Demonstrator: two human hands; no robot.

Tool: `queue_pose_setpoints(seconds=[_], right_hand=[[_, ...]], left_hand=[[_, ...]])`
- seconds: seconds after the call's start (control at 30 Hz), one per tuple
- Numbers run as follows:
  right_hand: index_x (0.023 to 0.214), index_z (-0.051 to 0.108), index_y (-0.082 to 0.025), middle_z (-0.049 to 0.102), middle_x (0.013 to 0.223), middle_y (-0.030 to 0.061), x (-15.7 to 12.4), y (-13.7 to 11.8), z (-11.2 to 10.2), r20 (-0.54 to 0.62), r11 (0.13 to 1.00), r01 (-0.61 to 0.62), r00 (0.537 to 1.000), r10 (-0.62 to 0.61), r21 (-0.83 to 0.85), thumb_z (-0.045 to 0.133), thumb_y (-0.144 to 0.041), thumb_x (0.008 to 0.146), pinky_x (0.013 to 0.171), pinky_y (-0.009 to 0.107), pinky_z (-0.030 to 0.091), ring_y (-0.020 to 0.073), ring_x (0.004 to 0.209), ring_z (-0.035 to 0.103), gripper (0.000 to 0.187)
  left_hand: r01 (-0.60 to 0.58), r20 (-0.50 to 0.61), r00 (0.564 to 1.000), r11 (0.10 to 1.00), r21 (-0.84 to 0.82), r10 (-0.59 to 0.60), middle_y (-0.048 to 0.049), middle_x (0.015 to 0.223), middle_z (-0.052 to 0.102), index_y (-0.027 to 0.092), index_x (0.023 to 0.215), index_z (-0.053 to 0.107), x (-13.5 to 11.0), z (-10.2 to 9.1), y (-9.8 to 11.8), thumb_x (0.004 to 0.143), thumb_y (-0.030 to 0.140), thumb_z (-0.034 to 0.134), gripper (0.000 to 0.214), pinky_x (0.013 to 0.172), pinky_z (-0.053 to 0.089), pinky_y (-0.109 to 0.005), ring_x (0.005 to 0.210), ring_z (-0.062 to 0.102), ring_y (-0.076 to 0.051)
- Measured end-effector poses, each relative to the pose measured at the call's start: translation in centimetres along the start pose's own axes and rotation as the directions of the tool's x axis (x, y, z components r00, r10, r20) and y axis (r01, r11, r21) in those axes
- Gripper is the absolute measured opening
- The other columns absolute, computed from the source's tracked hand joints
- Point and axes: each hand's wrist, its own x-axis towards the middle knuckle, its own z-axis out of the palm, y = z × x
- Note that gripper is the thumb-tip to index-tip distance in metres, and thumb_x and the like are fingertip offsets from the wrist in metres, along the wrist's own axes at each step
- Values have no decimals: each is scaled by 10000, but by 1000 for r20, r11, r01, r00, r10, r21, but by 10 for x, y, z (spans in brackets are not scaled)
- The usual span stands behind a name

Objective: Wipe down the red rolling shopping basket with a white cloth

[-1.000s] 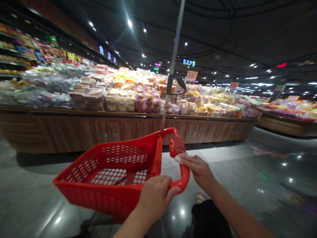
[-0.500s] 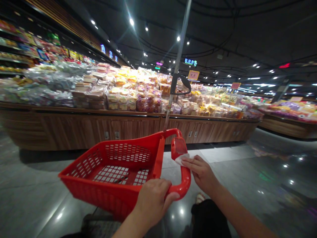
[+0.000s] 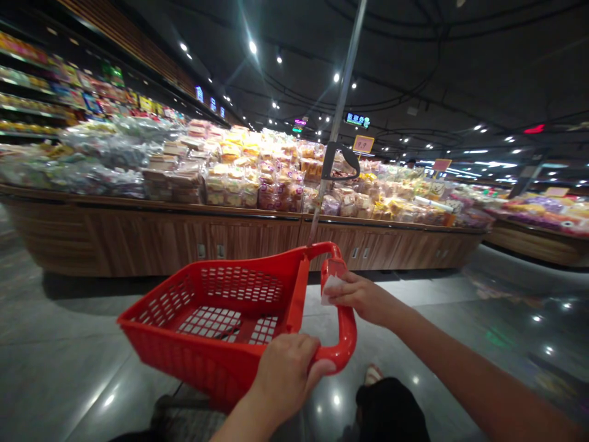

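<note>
A red plastic shopping cart [image 3: 216, 344] stands in front of me, its slotted basket pointing left. My left hand [image 3: 289, 368] is closed around the near end of its curved handle [image 3: 347, 344]. At the far part of the handle, my right hand [image 3: 354, 298] presses a white wipe [image 3: 330, 287] onto the red surface, beside the flat panel. The fingers are bent over the wipe and cover part of it. A metal pole [image 3: 343, 86] with a dark grey hooked bracket [image 3: 327, 161] rises behind the handle.
A long wooden display counter [image 3: 147, 239] piled with packaged bread [image 3: 276, 178] runs across behind the cart. Another counter [image 3: 543, 236] stands at the right, and stocked shelves [image 3: 27, 86] at the far left. The floor [image 3: 483, 344] is shiny grey tile; my foot [image 3: 372, 373] shows below.
My right hand has slid the wipe up the handle, onto the edge of the flat panel. My left hand keeps its hold. The view has shifted slightly.
</note>
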Motion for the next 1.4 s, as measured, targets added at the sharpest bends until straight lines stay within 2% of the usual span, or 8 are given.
queue_pose_setpoints(seconds=[0.2, 0.33, 0.53, 0.77, 0.97, 1.13, 1.23, 1.4], right_hand=[[1144, 630, -210, 639, 1182, 18, -13, -1, -15, 13, 999, 9, 1000, -9, 38, 378, 25, 825, 918, 375, 425, 188, 986, 545, 469], [1147, 628, -223, 638, 1185, 17, 9, 8, -2, 20, 997, 59, 998, -60, 57, 414, -33, 871, 983, 363, 377, 175, 1055, 543, 397], [935, 718, -254, 718, 977, -12, 50, 38, 0, 133, 997, 6, 991, -16, 75, 484, -20, 830, 885, 329, 423, 157, 891, 613, 347], [946, 720, -250, 726, 949, -9, 50, 26, -6, 155, 975, 89, 980, -121, 203, 457, 33, 782, 896, 314, 406, 135, 889, 627, 419], [1029, 694, -267, 711, 996, -5, 37, 34, 5, 2, 983, -114, 993, 115, 143, 467, -23, 843, 878, 322, 436, 159, 940, 585, 383], [1155, 624, -233, 665, 1133, 39, 1, 8, 5, -137, 980, -33, 989, 61, 197, 426, -108, 910, 988, 383, 381, 175, 1068, 555, 338], [1214, 571, -240, 648, 1169, 52, -28, -10, 12, -208, 979, -17, 976, 60, 202, 367, -108, 924, 946, 409, 405, 172, 1036, 577, 378], [1282, 510, -258, 615, 1220, 72, -49, -3, 33, -357, 978, -178, 911, 204, 107, 337, -99, 931, 901, 430, 419, 192, 1068, 570, 422]], left_hand=[[-10, 12, 1000, 1000, -18, 10, -31, 700, 636, 200, 782, 574, -3, 0, 1, 882, 559, 335, 443, 599, 413, -296, 669, 606, -196], [-1, 12, 1000, 1000, -11, 1, -36, 706, 639, 197, 774, 576, -3, 1, 0, 882, 557, 338, 445, 599, 415, -287, 676, 608, -191], [6, 21, 1000, 999, -33, -6, -39, 719, 642, 200, 792, 578, -4, 1, -2, 890, 532, 343, 419, 627, 431, -299, 702, 615, -199], [-5, 1, 1000, 999, -37, 5, -32, 696, 632, 203, 767, 573, -8, -1, -3, 874, 541, 379, 405, 605, 418, -288, 682, 606, -193], [-4, -11, 1000, 998, -64, 3, -34, 683, 632, 200, 746, 577, -8, -5, -4, 872, 554, 373, 427, 601, 413, -271, 660, 599, -179], [-10, -9, 1000, 997, -79, 9, -35, 691, 634, 202, 754, 581, -10, -7, -7, 871, 551, 380, 419, 598, 403, -268, 663, 595, -179], [-10, 9, 1000, 996, -93, 11, -32, 696, 631, 202, 746, 569, -12, -9, -9, 871, 539, 387, 403, 590, 395, -269, 661, 591, -179], [-20, 16, 1000, 994, -103, 22, -28, 687, 628, 203, 742, 568, -13, -15, -9, 877, 505, 396, 373, 580, 393, -261, 652, 592, -173]])
